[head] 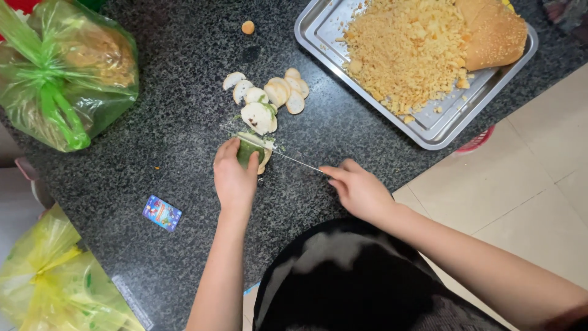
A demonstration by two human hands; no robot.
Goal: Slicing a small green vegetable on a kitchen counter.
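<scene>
My left hand (234, 179) presses down on a green-skinned vegetable (249, 150) with pale flesh, on the dark speckled counter (153, 135). My right hand (358, 189) grips the handle of a thin knife (293, 159); its blade lies across the vegetable's cut end. Several pale round slices (264, 98) lie just beyond the blade, some overlapping. A small orange-tan piece (247, 27) sits alone farther back.
A metal tray (429, 125) at the back right holds yellow crumbs (404, 52) and a seeded bun (495, 34). A tied green plastic bag (64, 70) sits back left, a yellow bag (52, 285) front left, and a small colourful packet (162, 213) lies near the counter's front edge.
</scene>
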